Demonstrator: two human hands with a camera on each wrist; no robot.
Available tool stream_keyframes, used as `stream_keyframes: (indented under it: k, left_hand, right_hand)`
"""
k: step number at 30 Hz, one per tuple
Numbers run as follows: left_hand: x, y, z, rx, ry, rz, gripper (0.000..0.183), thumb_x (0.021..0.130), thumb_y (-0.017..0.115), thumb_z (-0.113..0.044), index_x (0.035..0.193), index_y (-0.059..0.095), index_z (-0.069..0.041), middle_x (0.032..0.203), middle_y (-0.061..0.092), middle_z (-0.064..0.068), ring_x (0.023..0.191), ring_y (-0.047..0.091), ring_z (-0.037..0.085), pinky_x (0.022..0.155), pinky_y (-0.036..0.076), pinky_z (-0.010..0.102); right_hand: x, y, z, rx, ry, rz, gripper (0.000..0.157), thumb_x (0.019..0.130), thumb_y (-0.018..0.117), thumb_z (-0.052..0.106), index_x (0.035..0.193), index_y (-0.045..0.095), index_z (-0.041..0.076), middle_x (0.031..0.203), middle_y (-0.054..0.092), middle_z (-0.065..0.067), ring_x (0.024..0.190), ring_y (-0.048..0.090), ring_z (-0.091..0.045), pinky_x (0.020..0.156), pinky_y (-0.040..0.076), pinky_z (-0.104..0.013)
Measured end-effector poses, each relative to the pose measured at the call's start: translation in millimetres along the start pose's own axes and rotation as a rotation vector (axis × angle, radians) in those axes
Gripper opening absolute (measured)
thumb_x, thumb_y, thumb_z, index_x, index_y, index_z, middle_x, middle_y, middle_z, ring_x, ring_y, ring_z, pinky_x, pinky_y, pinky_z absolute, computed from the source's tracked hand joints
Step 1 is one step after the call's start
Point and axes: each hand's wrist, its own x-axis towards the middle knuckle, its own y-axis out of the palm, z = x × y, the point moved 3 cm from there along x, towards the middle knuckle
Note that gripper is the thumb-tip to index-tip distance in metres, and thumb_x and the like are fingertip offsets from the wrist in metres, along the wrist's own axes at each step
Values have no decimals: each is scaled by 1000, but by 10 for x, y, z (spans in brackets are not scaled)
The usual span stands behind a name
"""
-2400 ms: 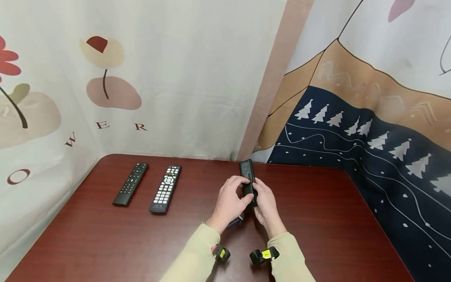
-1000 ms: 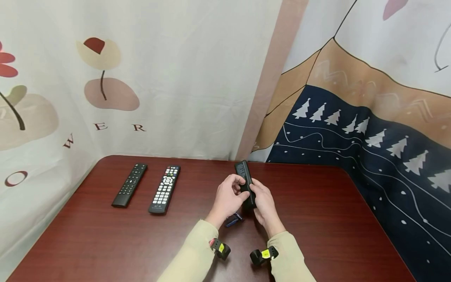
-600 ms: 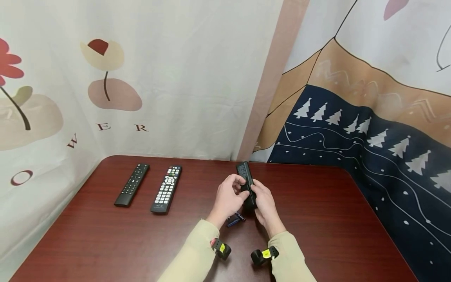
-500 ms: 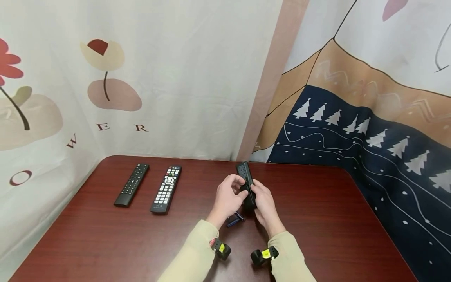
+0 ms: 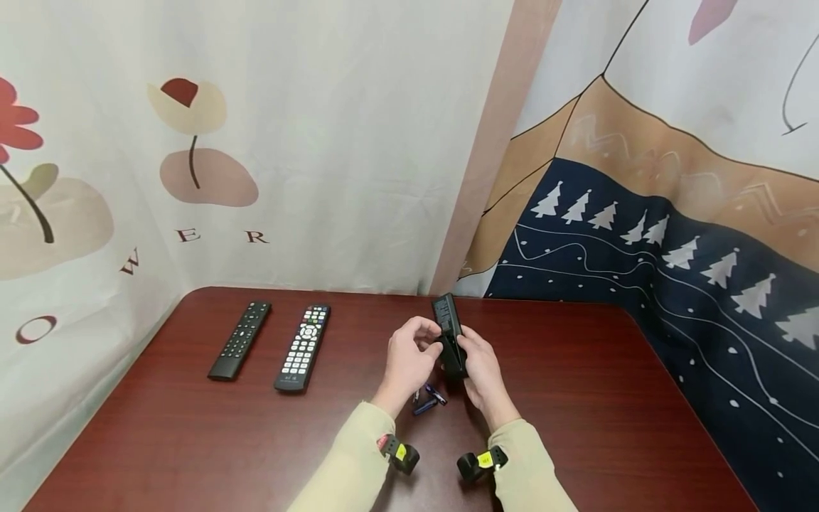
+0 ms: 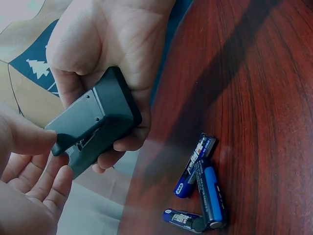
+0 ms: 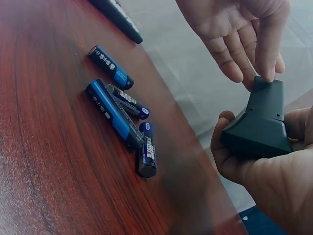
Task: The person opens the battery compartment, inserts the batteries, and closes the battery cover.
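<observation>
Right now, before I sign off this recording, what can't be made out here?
- Held remote, button side: all views, turned away from the camera.
- Battery compartment, inside: left wrist view, mostly hidden by the cover.
- Remote on the table: right wrist view, cut off by the top edge.
- Batteries, print: head view, too small.

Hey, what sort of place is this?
Probably an indoor corner for tabletop work: a red-brown table, a white flower-print cloth hanging behind it, and a tree-print cloth toward the right.
</observation>
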Motion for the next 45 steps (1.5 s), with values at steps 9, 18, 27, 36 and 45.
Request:
stream_keyframes:
  k: [9, 18, 27, 36, 45]
  left_hand:
    - [32, -44, -5, -59, -14, -2, 20, 84, 75, 12, 96, 70, -3, 86, 71, 9, 78, 63, 18, 71, 50, 25]
    - [75, -118, 33, -150, -111, 35, 16, 86, 75, 10, 97, 70, 0, 90, 71, 15, 77, 65, 15, 72, 54, 25]
    - [97, -214, 87, -164, -103, 20, 16, 87, 74, 9, 101, 70, 1, 98, 71, 15, 88, 69, 22, 73, 53, 25]
    - [81, -326, 200, -125, -129, -13, 15, 88, 73, 9, 100, 70, 0, 100, 72, 15, 89, 70, 24, 74, 53, 25]
    - [74, -416, 284, -62, -147, -46, 14, 88, 72, 9, 99, 72, 1, 99, 74, 15, 85, 69, 22, 70, 52, 23]
  right_hand:
    - [13, 25, 8, 12, -1, 13, 41, 109, 36, 11, 143, 49, -7, 116, 65, -11, 90, 62, -16, 76, 54, -35]
    - [8, 44, 35, 16, -14, 36, 42, 110, 35, 12, 144, 49, -8, 119, 64, -15, 91, 63, -14, 73, 54, -29]
    - [18, 52, 38, -1, -14, 43, 43, 109, 35, 12, 146, 47, -7, 131, 60, -21, 98, 62, -12, 79, 53, -25]
    - [34, 10, 22, -30, 24, 40, 44, 110, 32, 14, 149, 48, 2, 137, 58, -28, 106, 67, -28, 81, 57, -36]
    - [25, -44, 34, -17, 30, 28, 45, 111, 31, 16, 151, 46, 3, 140, 56, -30, 101, 69, -24, 79, 57, -32]
